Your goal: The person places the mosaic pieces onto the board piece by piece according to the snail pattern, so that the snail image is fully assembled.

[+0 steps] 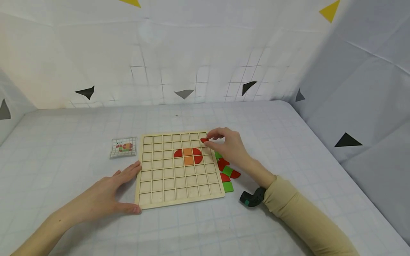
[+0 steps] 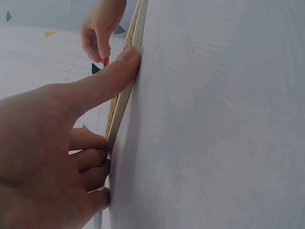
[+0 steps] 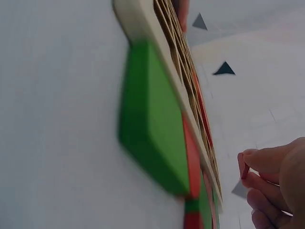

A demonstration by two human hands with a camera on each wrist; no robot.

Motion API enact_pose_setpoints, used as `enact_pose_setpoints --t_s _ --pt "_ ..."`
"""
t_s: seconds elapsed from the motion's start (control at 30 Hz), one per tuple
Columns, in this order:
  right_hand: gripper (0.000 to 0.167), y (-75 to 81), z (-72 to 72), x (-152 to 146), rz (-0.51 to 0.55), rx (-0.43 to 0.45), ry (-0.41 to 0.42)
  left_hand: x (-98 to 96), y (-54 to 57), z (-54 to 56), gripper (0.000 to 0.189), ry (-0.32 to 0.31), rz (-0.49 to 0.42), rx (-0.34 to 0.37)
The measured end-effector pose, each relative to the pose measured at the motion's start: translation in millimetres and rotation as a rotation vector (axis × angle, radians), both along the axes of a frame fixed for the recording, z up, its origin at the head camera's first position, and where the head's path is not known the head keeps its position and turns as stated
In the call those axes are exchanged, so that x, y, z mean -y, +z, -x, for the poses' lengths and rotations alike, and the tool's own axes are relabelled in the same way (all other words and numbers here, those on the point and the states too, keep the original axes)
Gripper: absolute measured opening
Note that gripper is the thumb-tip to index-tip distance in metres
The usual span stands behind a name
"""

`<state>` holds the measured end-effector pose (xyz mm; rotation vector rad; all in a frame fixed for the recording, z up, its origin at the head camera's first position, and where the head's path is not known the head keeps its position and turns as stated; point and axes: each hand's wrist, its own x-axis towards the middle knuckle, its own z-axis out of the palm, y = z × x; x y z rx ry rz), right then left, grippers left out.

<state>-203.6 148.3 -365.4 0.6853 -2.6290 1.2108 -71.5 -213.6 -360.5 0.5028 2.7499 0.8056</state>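
A square wooden grid board (image 1: 163,185) lies flat on the table. My left hand (image 1: 110,193) rests against its left edge, thumb near the front corner and fingertips further back along the side. Over the board's back right corner, my right hand (image 1: 229,144) pinches a small red piece (image 1: 204,140) between thumb and fingers. That piece also shows as a thin red block (image 3: 243,165) in the right wrist view, held above the surface. In the grid's cells sit two orange squares (image 1: 189,160) and several red quarter-round pieces (image 1: 198,159), grouped right of the middle.
Loose red pieces (image 1: 225,177) and green squares (image 1: 228,186) lie along the board's right edge. A small card (image 1: 123,147) with a pattern of coloured shapes is left of the board. A black device (image 1: 252,198) is at my right wrist. White walls enclose the table's back and sides.
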Motion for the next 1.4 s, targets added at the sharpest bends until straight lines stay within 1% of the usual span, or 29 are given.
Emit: enact_pose_setpoints --t_s 0.1,0.2,0.33,0.43,0.5,0.63,0.7,0.77,0.87,1.03,1.1,1.27,1.4 --pt "0.022 -2.4 -7.0 9.5 0.010 -0.020 0.061 -0.6 0.3 0.4 0.118 -0.002 -0.001 -0.005" --pt "0.021 -5.0 -14.1 18.6 0.019 -0.008 0.109 -0.9 0.2 1.0 0.118 -0.001 0.002 -0.006" --pt "0.021 -8.4 -22.7 28.6 0.024 0.030 0.160 -1.3 -1.2 1.7 0.118 -0.001 0.003 -0.015" --pt "0.020 -11.1 -27.1 33.6 0.026 0.013 0.201 -1.4 -2.3 2.1 0.118 -0.006 0.003 -0.025" --pt "0.021 -12.8 -28.9 35.8 0.020 -0.021 0.222 -1.3 -2.4 2.1 0.118 -0.006 0.003 -0.026" --pt "0.022 -15.9 -30.0 37.9 -0.023 -0.122 0.238 -1.5 -2.5 2.2 0.118 0.007 0.006 -0.010" --pt "0.022 -16.9 -30.1 38.3 -0.040 -0.159 0.250 -1.5 -2.3 2.2 0.117 0.004 0.005 -0.011" --pt "0.022 -17.3 -30.5 38.5 -0.052 -0.179 0.258 -1.6 -2.0 2.0 0.117 0.001 0.005 -0.015" --pt "0.021 -18.1 -31.2 38.8 -0.062 -0.184 0.265 -1.8 -1.1 1.6 0.118 0.002 0.004 -0.011" --pt "0.020 -19.3 -34.1 40.3 -0.042 -0.147 0.272 -1.8 -0.1 1.3 0.118 0.015 -0.005 0.008" --pt "0.020 -20.4 -35.1 41.2 -0.035 -0.143 0.275 -1.6 0.1 1.0 0.118 0.011 -0.009 0.003" --pt "0.020 -22.1 -36.7 44.3 -0.025 -0.174 0.270 -1.1 -0.2 0.2 0.118 0.004 -0.014 -0.007" --pt "0.020 -22.8 -36.4 49.8 -0.046 -0.202 0.260 -0.4 -0.9 0.5 0.117 0.006 -0.013 -0.005"
